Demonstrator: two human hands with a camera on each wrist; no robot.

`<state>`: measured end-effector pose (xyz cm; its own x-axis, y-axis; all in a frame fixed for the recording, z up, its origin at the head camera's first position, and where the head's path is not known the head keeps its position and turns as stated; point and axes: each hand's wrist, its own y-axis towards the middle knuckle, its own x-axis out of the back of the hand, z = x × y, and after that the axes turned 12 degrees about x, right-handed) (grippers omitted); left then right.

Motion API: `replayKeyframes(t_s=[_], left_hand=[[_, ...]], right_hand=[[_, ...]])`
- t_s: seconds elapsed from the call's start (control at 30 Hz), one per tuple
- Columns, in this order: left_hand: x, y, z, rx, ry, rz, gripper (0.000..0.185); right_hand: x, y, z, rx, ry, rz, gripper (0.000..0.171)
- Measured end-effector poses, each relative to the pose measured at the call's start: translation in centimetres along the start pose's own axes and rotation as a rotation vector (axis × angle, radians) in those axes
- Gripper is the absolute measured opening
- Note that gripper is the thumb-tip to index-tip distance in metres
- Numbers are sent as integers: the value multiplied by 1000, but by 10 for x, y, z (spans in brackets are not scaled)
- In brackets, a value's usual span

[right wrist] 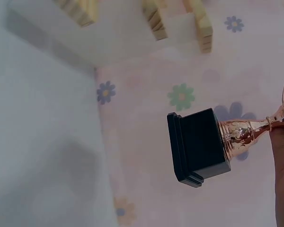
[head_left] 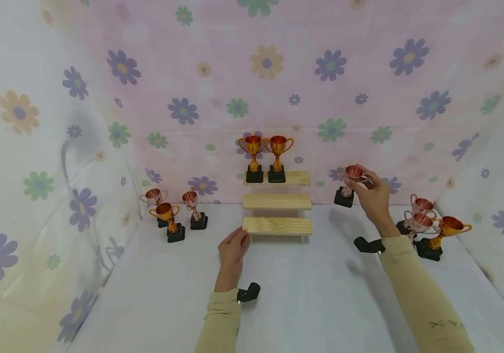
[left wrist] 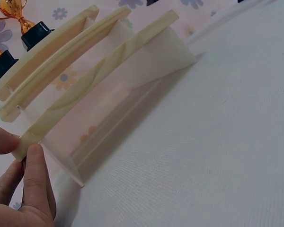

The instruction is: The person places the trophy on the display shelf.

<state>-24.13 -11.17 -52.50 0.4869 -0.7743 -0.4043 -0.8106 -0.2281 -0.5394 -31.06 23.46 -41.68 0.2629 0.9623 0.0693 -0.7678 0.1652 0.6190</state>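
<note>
A three-step wooden stand [head_left: 277, 225] stands in the middle against the back cloth. Its left end of the lowest step is pinched by my left hand [head_left: 232, 249], thumb above and fingers below in the left wrist view. Two gold trophies [head_left: 253, 152] with black bases stand side by side on the top step, left and middle. Raised to the right of the stand, a rose-gold trophy [head_left: 354, 172] is gripped by its cup in my right hand [head_left: 373, 196]. Its black base [right wrist: 201, 144] hangs free of the table, slightly tilted.
At the left stand two rose-gold trophies [head_left: 191, 198] and a gold trophy [head_left: 165, 212]. Two more rose-gold trophies [head_left: 421, 223] and a gold trophy [head_left: 451, 225] cluster at the right. A flowered cloth [head_left: 216, 63] encloses the back and sides of the white table [head_left: 300, 294].
</note>
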Motion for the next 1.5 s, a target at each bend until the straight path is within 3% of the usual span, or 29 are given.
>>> replayKeyframes(t_s=[0.13,0.27,0.47,0.6,0.9,1.33,1.5], left_hand=[[1,1,1,-9,-3,5,34],[2,3,2,-21,-17,13,35],[1,4,3,-14,-19,7,35],[0,5,3,-11,-13,0,34],[2,4,3,-9,-1,7,34],[0,2,3,-28,-13,2,34],[1,1,5,-66,-31,20,33]], right_hand=[[-8,8,29,34,21,38,46],[-16,20,39,74,16,76,45],[-29,41,29,95,38,152,46],[-40,52,29,99,115,194,46],[-68,69,29,56,302,195,40],[-94,71,20,11,317,208,36],[-97,71,18,-17,258,208,41]])
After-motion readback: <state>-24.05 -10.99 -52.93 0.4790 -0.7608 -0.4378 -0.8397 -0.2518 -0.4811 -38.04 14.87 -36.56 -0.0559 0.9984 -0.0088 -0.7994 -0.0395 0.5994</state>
